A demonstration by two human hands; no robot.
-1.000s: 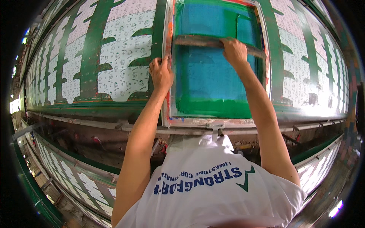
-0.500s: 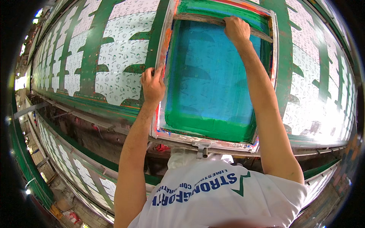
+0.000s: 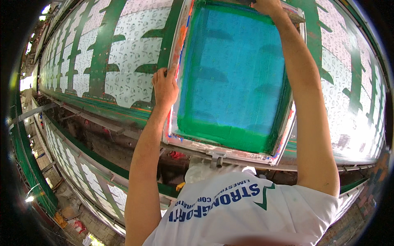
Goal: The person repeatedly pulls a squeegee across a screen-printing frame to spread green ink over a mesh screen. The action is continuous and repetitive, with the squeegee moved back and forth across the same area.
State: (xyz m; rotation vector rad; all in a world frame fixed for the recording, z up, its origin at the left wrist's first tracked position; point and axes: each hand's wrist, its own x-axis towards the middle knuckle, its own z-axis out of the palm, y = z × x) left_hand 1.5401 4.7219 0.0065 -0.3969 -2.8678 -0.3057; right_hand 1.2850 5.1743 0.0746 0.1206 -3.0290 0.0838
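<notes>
A screen printing frame [image 3: 230,155] with blue mesh [image 3: 234,78] and a green border lies on the long green table. My left hand [image 3: 166,87] grips its left rail, the index finger stretched along the orange-stained edge and the other fingers bent. At the far end of the screen, my right hand [image 3: 269,5] is closed around a wooden squeegee [image 3: 241,1]. The picture's upper edge cuts off part of that hand and most of the squeegee. Green ink [image 3: 230,137] lies in a thick band along the near end of the mesh. Dark curved shapes show through the blue.
White printed sheets [image 3: 137,49] with small figures lie in rows left of the frame, and more sheets [image 3: 336,78] lie to the right under glare. A metal bracket [image 3: 216,158] juts from the near side of the frame. Behind my left arm runs another table with sheets [image 3: 88,176].
My right hand has pushed the squeegee away from me to the far end of the screen, partly out of view. My left hand stays on the frame's left rail.
</notes>
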